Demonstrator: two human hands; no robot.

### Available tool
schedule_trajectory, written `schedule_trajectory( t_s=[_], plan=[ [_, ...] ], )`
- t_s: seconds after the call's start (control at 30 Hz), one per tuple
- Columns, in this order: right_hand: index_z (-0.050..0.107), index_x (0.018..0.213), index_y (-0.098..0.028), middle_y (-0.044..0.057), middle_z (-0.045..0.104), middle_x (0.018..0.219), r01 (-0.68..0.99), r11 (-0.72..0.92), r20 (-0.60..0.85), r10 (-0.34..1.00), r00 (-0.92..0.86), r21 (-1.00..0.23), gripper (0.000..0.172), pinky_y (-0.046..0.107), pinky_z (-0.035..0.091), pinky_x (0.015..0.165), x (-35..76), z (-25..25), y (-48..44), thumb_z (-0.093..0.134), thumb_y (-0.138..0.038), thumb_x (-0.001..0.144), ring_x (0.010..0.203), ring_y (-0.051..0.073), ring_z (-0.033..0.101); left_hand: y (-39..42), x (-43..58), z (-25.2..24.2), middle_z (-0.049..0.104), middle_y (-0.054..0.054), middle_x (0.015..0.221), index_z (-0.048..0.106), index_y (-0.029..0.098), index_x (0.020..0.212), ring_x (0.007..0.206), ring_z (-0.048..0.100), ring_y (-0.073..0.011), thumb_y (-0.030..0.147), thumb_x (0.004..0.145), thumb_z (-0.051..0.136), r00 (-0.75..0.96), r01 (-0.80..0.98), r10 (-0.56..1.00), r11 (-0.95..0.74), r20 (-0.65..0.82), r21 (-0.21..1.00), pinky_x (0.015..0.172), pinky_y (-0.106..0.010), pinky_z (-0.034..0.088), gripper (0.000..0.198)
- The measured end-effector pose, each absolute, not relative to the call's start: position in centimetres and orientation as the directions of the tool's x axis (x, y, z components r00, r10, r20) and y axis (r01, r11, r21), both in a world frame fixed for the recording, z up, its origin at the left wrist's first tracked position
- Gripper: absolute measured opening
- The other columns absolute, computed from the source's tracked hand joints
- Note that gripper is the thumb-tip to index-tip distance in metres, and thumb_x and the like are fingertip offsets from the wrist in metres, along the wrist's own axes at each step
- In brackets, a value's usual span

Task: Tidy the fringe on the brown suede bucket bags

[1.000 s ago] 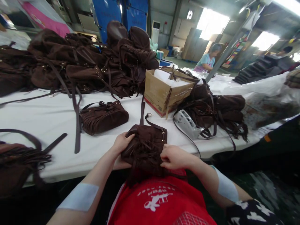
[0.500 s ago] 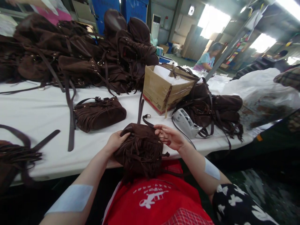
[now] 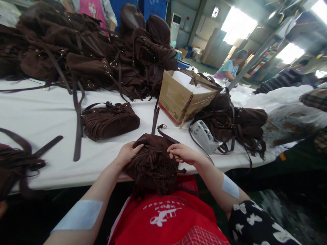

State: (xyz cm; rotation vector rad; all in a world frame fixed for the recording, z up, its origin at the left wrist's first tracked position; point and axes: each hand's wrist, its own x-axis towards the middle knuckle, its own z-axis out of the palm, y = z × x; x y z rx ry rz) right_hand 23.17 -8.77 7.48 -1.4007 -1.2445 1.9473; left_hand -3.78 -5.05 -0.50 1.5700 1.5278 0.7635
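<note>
A dark brown fringed bag [image 3: 153, 163] rests at the table's front edge, against the red apron. My left hand [image 3: 129, 153] grips its left side, the thumb on top and the other fingers mostly hidden beneath. Over the bag's right side, my right hand [image 3: 181, 153] is closed, fingertips pinched near the fringe. A small brass-coloured bit shows under those fingers, too little of it to name. Behind the bag, a thin strap with a buckle [image 3: 163, 126] lies on the white cloth.
Another fringed bag [image 3: 111, 120] lies behind, to the left. A heap of brown bags [image 3: 89, 58] fills the back. A cardboard box [image 3: 176, 100], a grey device [image 3: 205, 136] and more bags [image 3: 230, 119] stand to the right. A person in a pink apron [image 3: 94, 12] is across the table.
My right hand has moved slightly down and left over the bag, its fingers more curled. My left hand keeps its grip. Across the table, the person in pink has moved right.
</note>
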Motion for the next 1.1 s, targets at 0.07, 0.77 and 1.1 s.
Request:
schedule_trajectory(
  t_s=[0.07,0.77,1.1],
  plan=[
    [0.055,0.087,-0.016,-0.004,0.059,0.063,0.201,-0.456,-0.498,0.775,-0.389,-0.867,0.012,0.015,0.021,0.032,23.2,7.6,-8.9,0.059,-0.019,0.077,0.035,0.003,0.034,-5.1,-3.7,-0.4,0.076,-0.006,0.087,0.072,0.018,0.092,0.085,0.069,-0.0269,0.060,0.071,0.054,0.083,0.510,0.991,0.052,-0.109,0.859,0.076,-0.031,0.052,0.051],
    [0.059,0.119,-0.019,0.011,0.051,0.131,0.631,0.449,0.022,0.825,-0.565,-0.633,0.060,0.042,0.042,0.098,16.6,8.8,-10.8,0.075,-0.049,0.069,0.117,0.027,0.049,-4.9,-3.5,-1.4,0.075,-0.008,0.085,0.071,0.016,0.089,0.080,0.068,-0.0249,0.056,0.078,0.049,0.017,0.537,0.998,0.046,-0.066,0.842,0.073,-0.031,0.050,0.047],
    [0.066,0.091,-0.014,0.007,0.064,0.090,0.678,0.549,-0.404,0.547,-0.734,-0.489,0.022,0.032,0.048,0.080,17.9,6.8,-15.6,0.063,-0.034,0.084,0.086,0.020,0.060,-4.6,-3.9,-1.1,0.075,-0.009,0.087,0.072,0.017,0.088,0.082,0.067,-0.0253,0.054,0.080,0.046,-0.102,0.602,0.993,0.105,-0.054,0.791,0.070,-0.029,0.047,0.046]
  ],
)
